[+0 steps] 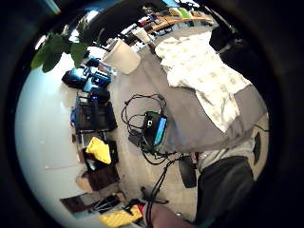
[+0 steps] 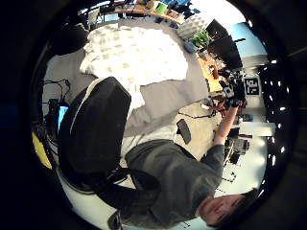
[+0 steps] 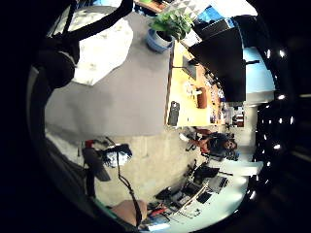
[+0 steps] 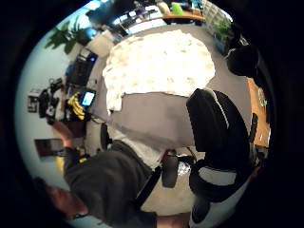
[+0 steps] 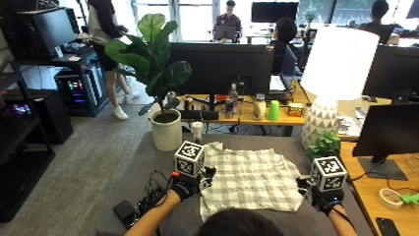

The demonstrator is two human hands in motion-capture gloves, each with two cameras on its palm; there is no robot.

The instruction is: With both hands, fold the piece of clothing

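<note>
A white checked garment lies spread flat on the grey table, its near edge in front of the person. My left hand hovers at the garment's left edge and touches nothing that I can see. My right hand is raised off the garment's right side, apart from the cloth. From the palm views the garment lies well below both palms. The left thumb side palm view shows the right hand in the air, and the right thumb side palm view shows the left hand likewise. Neither hand holds anything.
A potted plant stands at the table's far left. A white lamp and a small plant stand at the far right. A black device with cables lies at the near left. A wooden desk with a monitor adjoins the right.
</note>
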